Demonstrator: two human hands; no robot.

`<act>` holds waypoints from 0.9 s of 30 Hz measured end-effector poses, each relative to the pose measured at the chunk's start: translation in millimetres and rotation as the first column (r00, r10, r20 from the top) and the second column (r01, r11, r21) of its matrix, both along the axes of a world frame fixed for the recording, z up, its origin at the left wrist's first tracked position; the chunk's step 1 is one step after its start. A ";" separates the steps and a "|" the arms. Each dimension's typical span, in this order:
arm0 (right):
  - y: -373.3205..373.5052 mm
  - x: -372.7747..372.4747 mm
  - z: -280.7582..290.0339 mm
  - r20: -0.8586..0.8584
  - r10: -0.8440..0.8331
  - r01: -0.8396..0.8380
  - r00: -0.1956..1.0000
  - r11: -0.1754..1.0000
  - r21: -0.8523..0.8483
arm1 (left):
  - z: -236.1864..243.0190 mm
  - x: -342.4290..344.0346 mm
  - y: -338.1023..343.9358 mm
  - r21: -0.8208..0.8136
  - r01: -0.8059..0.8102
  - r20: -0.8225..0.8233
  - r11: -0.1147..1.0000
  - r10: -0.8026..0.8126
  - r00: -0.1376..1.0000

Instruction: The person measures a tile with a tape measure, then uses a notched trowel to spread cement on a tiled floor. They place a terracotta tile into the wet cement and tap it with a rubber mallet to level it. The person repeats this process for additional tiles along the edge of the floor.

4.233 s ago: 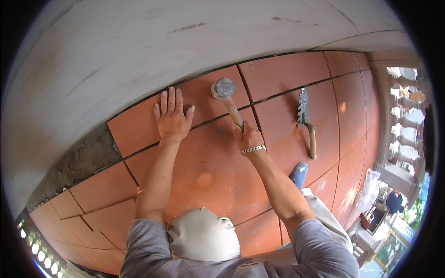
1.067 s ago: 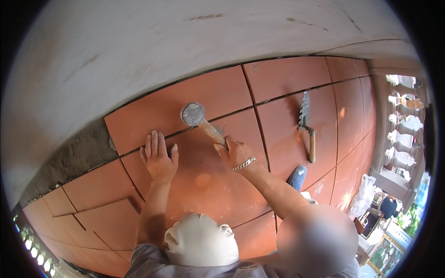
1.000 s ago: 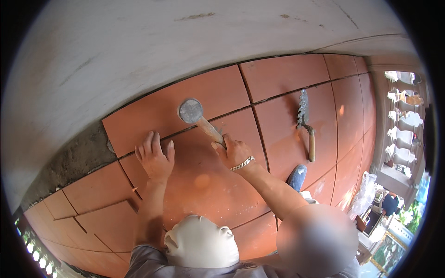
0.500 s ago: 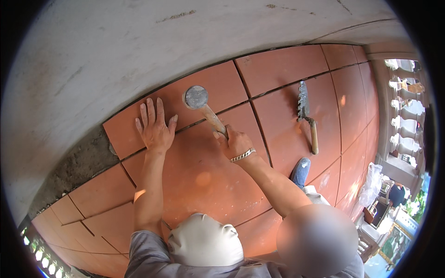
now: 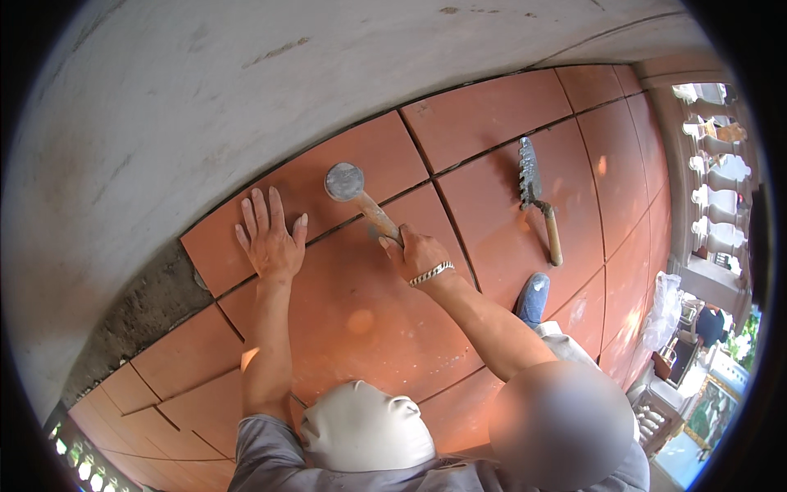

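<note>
My left hand (image 5: 273, 242) lies with spread fingers on a terracotta floor tile (image 5: 361, 152) along the wall. In my right hand (image 5: 418, 252) is the wooden handle of a mallet (image 5: 344, 181), whose round grey head is over the same tile; whether it touches the surface I cannot tell. A metal bracelet (image 5: 432, 274) circles the right wrist. Farther right, a notched trowel (image 5: 531, 174) with a wooden handle rests on another tile, apart from both hands.
The grey wall (image 5: 188, 98) curves along the far side. Left of the tile, a strip of bare grey mortar bed (image 5: 152, 307) shows. My blue shoe (image 5: 533, 297) stands below the trowel. At right are a balustrade (image 5: 713, 176) and a clear plastic bag (image 5: 662, 312).
The whole view has shifted slightly. The mallet head stays over the tile, and my left hand remains spread on it. The trowel lies where it was.
</note>
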State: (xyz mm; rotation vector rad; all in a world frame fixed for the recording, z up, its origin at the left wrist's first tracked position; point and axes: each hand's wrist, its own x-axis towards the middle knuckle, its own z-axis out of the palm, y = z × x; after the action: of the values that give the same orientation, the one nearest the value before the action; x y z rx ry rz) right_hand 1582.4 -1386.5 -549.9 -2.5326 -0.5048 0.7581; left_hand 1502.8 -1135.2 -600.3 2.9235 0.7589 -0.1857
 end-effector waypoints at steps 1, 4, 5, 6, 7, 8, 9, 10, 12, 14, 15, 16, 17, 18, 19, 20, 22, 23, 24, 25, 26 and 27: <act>-0.9 0.8 0.0 0.000 -0.001 0.001 1.000 1.000 -0.014 | -0.3 -0.1 -0.1 0.002 0.000 0.004 1.000 0.000 1.000; -2.5 2.6 1.6 -0.005 -0.004 0.004 1.000 0.999 -0.037 | -1.8 -0.7 -0.3 0.005 -0.005 0.010 1.000 0.005 1.000; -2.6 3.2 2.2 -0.007 -0.005 0.005 1.000 0.999 -0.041 | -2.3 -0.8 -0.3 0.003 -0.007 0.009 1.000 0.007 1.000; -2.7 4.0 2.9 -0.008 -0.008 0.007 1.000 0.999 -0.035 | -2.5 -0.9 -0.3 0.012 -0.006 0.018 1.000 0.005 1.000; -2.7 4.6 3.6 -0.008 -0.010 0.010 1.000 1.000 -0.028 | -2.5 -0.8 -0.3 0.003 -0.007 0.008 1.000 0.007 1.000; -2.7 5.5 4.0 -0.019 -0.011 0.010 1.000 1.000 -0.026 | -1.9 -0.5 -0.3 0.007 -0.005 0.008 1.000 0.005 1.000; -3.0 6.0 4.5 -0.019 -0.007 0.007 1.000 1.000 -0.030 | -1.0 -0.3 -0.4 0.010 -0.004 0.006 1.000 0.004 1.000; -3.4 6.9 4.3 -0.028 -0.004 0.003 1.000 0.999 -0.042 | 0.0 0.2 -0.6 0.015 -0.002 0.015 1.000 0.001 1.000; -5.1 8.1 3.4 -0.022 0.001 -0.002 1.000 0.999 -0.052 | 2.4 1.1 -1.3 0.013 -0.009 -0.002 1.000 0.009 1.000; -6.9 7.8 1.8 -0.007 0.026 -0.027 1.000 0.999 -0.031 | 4.1 1.9 -2.1 0.032 0.012 0.045 0.999 -0.013 0.999; -7.8 7.1 0.8 0.008 0.031 -0.031 0.999 0.998 -0.047 | 4.7 1.3 -2.3 0.046 0.001 0.033 0.999 -0.003 0.999; -8.7 6.5 -0.2 0.019 0.046 -0.045 0.999 0.998 -0.052 | 4.9 0.4 -2.1 0.048 0.019 0.055 0.999 -0.021 0.998; -9.1 6.0 -1.6 0.047 0.069 -0.067 0.997 0.997 -0.037 | 4.2 0.4 -1.8 0.058 0.028 0.066 0.998 -0.032 0.997; -9.2 5.2 -2.8 0.071 0.075 -0.071 0.995 0.995 -0.065 | 3.6 0.0 -0.7 0.077 0.032 0.100 0.996 -0.039 0.994; -8.3 3.7 -4.3 0.110 0.093 -0.086 0.990 0.994 -0.067 | 2.8 -0.9 0.2 0.065 0.017 0.098 0.998 -0.024 0.995; -8.9 3.0 -4.9 0.102 0.097 -0.091 0.990 0.994 -0.061 | 2.6 -2.0 0.7 0.054 0.014 0.143 0.998 -0.021 0.990; -10.3 1.8 -5.2 0.102 0.109 -0.107 0.989 0.994 -0.026 | 1.7 -3.3 2.6 0.014 -0.010 0.131 1.000 0.008 0.991; -10.6 1.9 -5.3 0.110 0.108 -0.107 0.988 0.994 -0.008 | 1.5 -3.9 3.9 -0.016 -0.023 0.118 1.000 0.024 0.993; -10.9 2.0 -5.8 0.105 0.121 -0.122 0.987 0.993 0.000 | 0.9 -3.7 3.2 -0.045 -0.029 0.115 0.999 0.034 0.993; -11.6 2.3 -5.9 0.100 0.124 -0.124 0.987 0.992 -0.011 | 0.8 -4.1 2.8 -0.091 -0.034 0.093 0.995 0.042 0.995; -12.0 2.8 -6.3 0.106 0.125 -0.124 0.986 0.992 -0.022 | 0.6 -4.3 3.2 -0.093 -0.037 0.101 0.995 0.047 0.994; -12.4 3.2 -6.8 0.099 0.118 -0.118 0.988 0.993 -0.009 | 0.7 -4.4 3.2 -0.108 -0.039 0.087 0.993 0.049 0.995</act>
State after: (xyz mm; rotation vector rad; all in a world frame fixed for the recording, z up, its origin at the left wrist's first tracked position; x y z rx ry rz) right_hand 1585.6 -1398.8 -556.6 -2.5711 -0.6928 0.6772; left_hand 1498.4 -1132.0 -599.6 2.7913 0.7740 -0.0880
